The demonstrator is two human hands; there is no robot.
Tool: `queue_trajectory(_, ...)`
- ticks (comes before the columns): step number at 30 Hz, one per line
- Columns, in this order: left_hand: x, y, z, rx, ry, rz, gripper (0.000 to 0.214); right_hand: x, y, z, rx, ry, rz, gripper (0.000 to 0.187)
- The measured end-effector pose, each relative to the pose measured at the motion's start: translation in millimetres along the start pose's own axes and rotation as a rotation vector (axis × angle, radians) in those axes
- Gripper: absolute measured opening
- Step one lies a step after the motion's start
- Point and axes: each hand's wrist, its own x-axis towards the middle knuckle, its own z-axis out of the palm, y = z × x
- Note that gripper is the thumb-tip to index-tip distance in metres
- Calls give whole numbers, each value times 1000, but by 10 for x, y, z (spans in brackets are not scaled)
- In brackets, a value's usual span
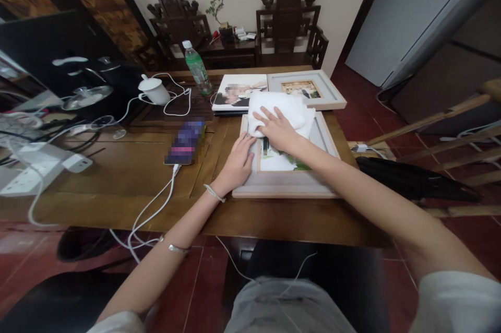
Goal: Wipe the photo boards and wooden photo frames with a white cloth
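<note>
My right hand [277,127] lies with fingers spread on a folded white cloth [279,103], pressing it onto the upper part of a picture frame [274,187]. This pale wooden frame lies flat near the table's front edge; part of its picture [282,162] shows below my right hand, and the cloth hides the rest. Along the frame's left edge rests my left hand [238,163], its fingers stretched out and touching the rim. Behind the cloth lie a second pale frame [332,94] with a small picture and a white-edged photo panel [238,85], partly covered by the cloth.
On the wooden table [141,207], a phone [186,140] on a white cable lies left of my hands. Beyond it stand a green-labelled bottle [198,69] and a white lidded cup [154,90]. A power strip [35,168] and tangled cables lie far left.
</note>
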Motion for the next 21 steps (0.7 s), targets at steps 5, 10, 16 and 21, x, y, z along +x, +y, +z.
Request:
queue_trajectory(5, -19, -32, 24, -64, 52, 6, 50, -128, 176, 5, -2, -49, 80, 45)
queue_trajectory(10, -22, -8, 21, -66, 62, -12, 49, -652, 658, -19, -75, -146, 237, 45)
queue_trajectory(16, -32, 37, 22, -84, 114, -44, 46, -1238, 476, -177, -173, -187, 216, 41)
queue_trajectory(21, -41, 43, 11, -106, 114, -46, 45, -1712, -74, -477, 5, -223, 111, 42)
